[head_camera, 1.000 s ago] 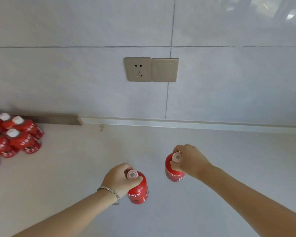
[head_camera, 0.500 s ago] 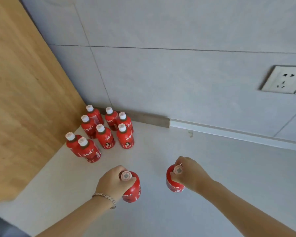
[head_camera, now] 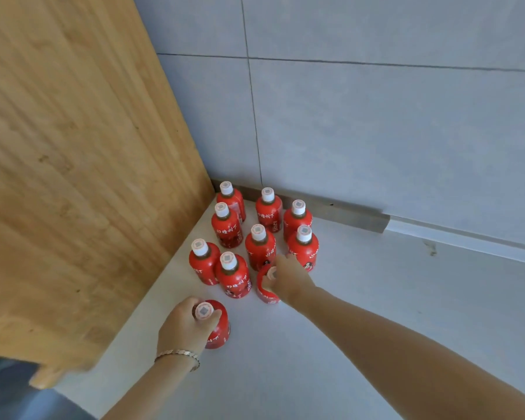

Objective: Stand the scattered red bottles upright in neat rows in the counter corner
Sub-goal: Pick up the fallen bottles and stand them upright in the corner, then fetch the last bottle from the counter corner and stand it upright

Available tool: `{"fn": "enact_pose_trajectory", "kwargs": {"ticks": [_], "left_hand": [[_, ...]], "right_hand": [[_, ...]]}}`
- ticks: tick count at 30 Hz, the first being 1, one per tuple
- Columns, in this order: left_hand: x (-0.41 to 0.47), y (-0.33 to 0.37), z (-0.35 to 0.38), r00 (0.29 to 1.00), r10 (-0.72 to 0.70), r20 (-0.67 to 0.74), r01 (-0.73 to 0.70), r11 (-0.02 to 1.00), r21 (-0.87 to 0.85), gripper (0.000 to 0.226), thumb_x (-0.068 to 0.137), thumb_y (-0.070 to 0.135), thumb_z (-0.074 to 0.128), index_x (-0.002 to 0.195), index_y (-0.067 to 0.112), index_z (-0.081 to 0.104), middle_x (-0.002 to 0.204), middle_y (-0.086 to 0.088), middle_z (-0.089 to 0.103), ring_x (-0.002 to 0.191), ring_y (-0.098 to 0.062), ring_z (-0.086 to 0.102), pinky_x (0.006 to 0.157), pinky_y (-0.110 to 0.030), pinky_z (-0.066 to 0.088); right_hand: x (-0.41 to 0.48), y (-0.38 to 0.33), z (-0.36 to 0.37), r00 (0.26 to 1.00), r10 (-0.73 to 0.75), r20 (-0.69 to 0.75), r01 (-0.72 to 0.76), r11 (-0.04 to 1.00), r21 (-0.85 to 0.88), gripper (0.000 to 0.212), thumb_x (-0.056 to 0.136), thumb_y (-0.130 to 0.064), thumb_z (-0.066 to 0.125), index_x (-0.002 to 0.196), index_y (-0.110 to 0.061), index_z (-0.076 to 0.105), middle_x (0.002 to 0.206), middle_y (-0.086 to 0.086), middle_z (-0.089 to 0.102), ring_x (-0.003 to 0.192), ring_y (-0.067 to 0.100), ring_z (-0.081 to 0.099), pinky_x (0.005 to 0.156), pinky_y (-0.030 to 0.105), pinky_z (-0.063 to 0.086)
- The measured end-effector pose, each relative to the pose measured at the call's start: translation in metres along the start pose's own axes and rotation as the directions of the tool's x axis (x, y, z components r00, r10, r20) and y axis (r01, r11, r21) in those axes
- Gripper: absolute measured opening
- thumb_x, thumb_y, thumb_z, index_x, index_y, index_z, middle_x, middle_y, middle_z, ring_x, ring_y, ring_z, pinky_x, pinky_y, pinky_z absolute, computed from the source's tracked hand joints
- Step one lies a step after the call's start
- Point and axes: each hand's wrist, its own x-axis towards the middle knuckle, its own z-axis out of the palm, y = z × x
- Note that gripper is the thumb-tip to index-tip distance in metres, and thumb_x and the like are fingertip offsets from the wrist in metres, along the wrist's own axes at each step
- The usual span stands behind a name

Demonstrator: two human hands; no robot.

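Several red bottles with white caps (head_camera: 259,248) stand upright in rows in the counter corner, between the wooden side panel and the tiled wall. My right hand (head_camera: 288,275) grips the cap of a red bottle (head_camera: 265,294) and holds it upright right beside the front row, next to the front bottle (head_camera: 234,275). My left hand (head_camera: 187,327), with a bracelet on the wrist, is closed around the neck of another upright red bottle (head_camera: 219,328), which sits nearer to me and close to the wooden panel.
A wooden side panel (head_camera: 73,177) walls off the left. Grey wall tiles (head_camera: 376,131) and a metal strip (head_camera: 346,215) close the back. The white counter (head_camera: 376,298) stretches to the right and toward me.
Both hands carried their bottles left toward the corner. The right bottle now sits against the front row; the left one has come close to the wooden panel. The view swung left.
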Motion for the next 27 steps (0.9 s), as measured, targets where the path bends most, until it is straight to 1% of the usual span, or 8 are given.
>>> {"fn": "enact_pose_trajectory", "kwargs": {"ticks": [5,8,10,13,15,18,21,27], "left_hand": [[0.016,-0.002,0.002,1.0,0.005,-0.001,-0.005,0.999,-0.031,0.019,0.081,0.023,0.068,0.083,0.004,0.063,0.076,-0.008,0.062,0.079,-0.027,0.058,0.068,-0.027,0.042],[0.024,0.006,0.001,0.998,0.051,0.032,-0.051,0.999,-0.006,0.02,0.084,0.022,0.064,0.071,0.011,0.054,0.069,-0.005,0.054,0.077,-0.027,0.057,0.066,-0.027,0.04],[0.026,0.013,0.0,0.993,0.103,0.059,-0.111,0.98,0.163,0.016,0.087,0.028,0.061,0.082,0.013,0.057,0.082,-0.007,0.059,0.091,-0.028,0.061,0.072,-0.033,0.047],[0.016,0.03,-0.003,0.972,0.231,0.051,-0.22,0.798,0.562,0.026,0.087,0.033,0.056,0.105,0.014,0.058,0.109,-0.008,0.059,0.106,-0.027,0.055,0.085,-0.036,0.049],[0.003,0.05,0.003,0.91,0.401,0.104,-0.381,0.714,0.588,0.026,0.087,0.031,0.055,0.108,0.015,0.059,0.11,-0.007,0.061,0.104,-0.026,0.058,0.085,-0.035,0.05],[-0.027,0.09,0.031,0.782,0.512,0.354,-0.623,0.662,0.418,0.019,0.093,0.029,0.044,0.101,0.017,0.056,0.103,0.0,0.062,0.099,-0.022,0.061,0.079,-0.032,0.051],[-0.059,0.133,0.078,0.639,0.455,0.62,-0.74,0.584,0.334,0.009,0.095,0.026,0.037,0.09,0.023,0.044,0.097,0.0,0.054,0.102,-0.024,0.06,0.071,-0.026,0.037],[-0.136,0.234,0.2,0.401,0.374,0.836,-0.87,0.441,0.22,0.008,0.093,0.023,0.037,0.091,0.023,0.044,0.103,0.0,0.056,0.092,-0.02,0.051,0.079,-0.027,0.04]], "right_hand": [[-0.007,-0.001,0.006,1.0,-0.017,0.004,0.017,0.999,0.031,0.046,0.086,-0.03,0.062,0.125,-0.008,0.048,0.123,0.01,0.054,0.111,0.028,0.057,0.094,0.034,0.048],[-0.024,0.023,0.002,0.998,-0.036,0.045,0.039,0.997,-0.06,0.036,0.09,-0.028,0.056,0.121,-0.01,0.054,0.121,0.008,0.061,0.113,0.026,0.058,0.096,0.033,0.047],[-0.036,0.044,-0.004,0.998,0.007,0.064,0.003,0.99,-0.144,0.036,0.093,-0.025,0.049,0.128,-0.014,0.05,0.127,0.005,0.058,0.119,0.022,0.054,0.098,0.032,0.044],[-0.052,0.072,-0.015,0.99,0.074,0.117,-0.052,0.981,-0.186,0.035,0.093,-0.027,0.048,0.126,-0.018,0.052,0.129,0.001,0.058,0.12,0.019,0.053,0.095,0.028,0.044],[-0.065,0.088,-0.027,0.981,0.114,0.155,-0.083,0.977,-0.195,0.033,0.093,-0.026,0.047,0.123,-0.018,0.055,0.127,0.0,0.059,0.118,0.018,0.055,0.094,0.029,0.044],[-0.089,0.121,-0.048,0.971,0.175,0.162,-0.142,0.97,-0.199,0.03,0.091,-0.025,0.047,0.118,-0.019,0.059,0.126,-0.001,0.06,0.117,0.018,0.056,0.092,0.029,0.044],[-0.124,0.163,-0.074,0.951,0.274,0.146,-0.25,0.954,-0.164,0.028,0.09,-0.026,0.048,0.114,-0.018,0.061,0.124,-0.001,0.061,0.115,0.018,0.058,0.095,0.03,0.045],[-0.227,0.287,-0.148,0.891,0.454,-0.001,-0.454,0.889,-0.058,0.027,0.09,-0.025,0.048,0.112,-0.017,0.062,0.124,0.001,0.061,0.115,0.019,0.057,0.095,0.03,0.045]]}}
